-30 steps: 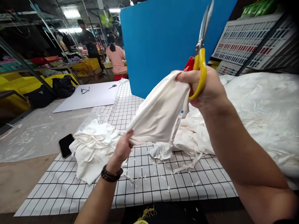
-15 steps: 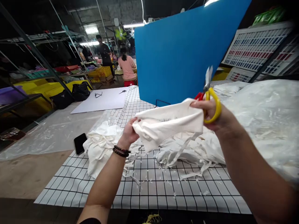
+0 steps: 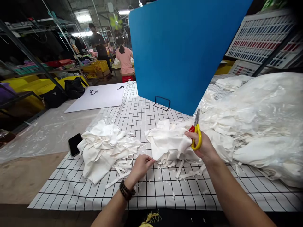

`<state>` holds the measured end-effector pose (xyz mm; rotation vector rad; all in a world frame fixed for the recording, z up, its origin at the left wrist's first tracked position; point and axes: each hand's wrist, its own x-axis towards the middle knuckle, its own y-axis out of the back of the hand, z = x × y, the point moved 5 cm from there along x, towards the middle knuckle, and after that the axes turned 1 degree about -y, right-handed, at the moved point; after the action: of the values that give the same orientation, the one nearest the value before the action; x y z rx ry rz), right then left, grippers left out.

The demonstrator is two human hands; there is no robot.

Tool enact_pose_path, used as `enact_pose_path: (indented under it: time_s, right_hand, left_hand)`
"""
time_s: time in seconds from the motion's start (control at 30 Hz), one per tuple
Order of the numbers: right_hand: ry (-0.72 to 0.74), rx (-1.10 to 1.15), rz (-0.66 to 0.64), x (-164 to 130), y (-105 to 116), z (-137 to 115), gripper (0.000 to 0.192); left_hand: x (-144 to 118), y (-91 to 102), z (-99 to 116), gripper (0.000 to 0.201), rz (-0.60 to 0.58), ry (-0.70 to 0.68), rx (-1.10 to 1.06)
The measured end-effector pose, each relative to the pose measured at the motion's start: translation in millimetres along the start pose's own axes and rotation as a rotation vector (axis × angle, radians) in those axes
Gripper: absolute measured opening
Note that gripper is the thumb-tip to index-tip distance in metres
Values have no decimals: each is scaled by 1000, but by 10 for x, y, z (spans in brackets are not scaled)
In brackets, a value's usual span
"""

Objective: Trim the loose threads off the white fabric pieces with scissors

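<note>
right hand (image 3: 203,145) grip: holds yellow scissors (image 3: 197,136) (blades up), pinching white cloth (image 3: 169,143) | left hand (image 3: 141,165) grip: fingers pinch cloth's near corner on desk (image 3: 165,192)

Your right hand (image 3: 203,145) pins a crumpled white cloth piece (image 3: 169,143) down and grips yellow-handled scissors (image 3: 197,134), blades up; your left hand (image 3: 141,165) pinches its lower corner.

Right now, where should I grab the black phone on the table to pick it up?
Take the black phone by its two long edges, coming from above. It lies flat, screen up, on the table left of the white fabric pile, with its near end free, so a pinch across its narrow width looks easiest.
</note>
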<state>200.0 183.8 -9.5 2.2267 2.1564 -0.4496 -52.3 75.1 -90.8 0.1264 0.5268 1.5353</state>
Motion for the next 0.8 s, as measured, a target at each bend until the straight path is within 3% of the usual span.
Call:
enact_pose_path:
  time_s: [0.1,0.2,0.27,0.33,0.43,0.5,0.67,0.73,0.8]
  right_hand:
    - [22,-183,-30,-69,48,-5,37]
    - [78,-705,-22,-209,101,62,32]
    - [134,-874,47,-351,94,98,26]
    - [155,-756,5,-506,-12,167,24]
    - [65,-358,-365,-716,-375,380,33]
    - [26,-144,-519,-802,-589,506,37]
    - [9,59,-471,-742,-784,703,43]
    - [-21,46,-504,-734,-786,702,46]
    - [-27,-28,-519,-752,-715,633,44]
  left_hand:
    - [-99,-15,123,37,-79,-6,-102]
    - [-288,-74,222,36,-212,96,-498]
    - [-408,-121,293,34,-263,170,-747]
    - [-486,-135,370,34,-238,185,-826]
    - [-548,-117,495,35,-170,138,-770]
    - [-568,-80,589,33,-135,54,-664]
    - [-588,114,763,32,158,-273,-298]
    - [-570,91,753,30,143,-317,-322]
    - [-536,12,711,25,36,-313,-434]
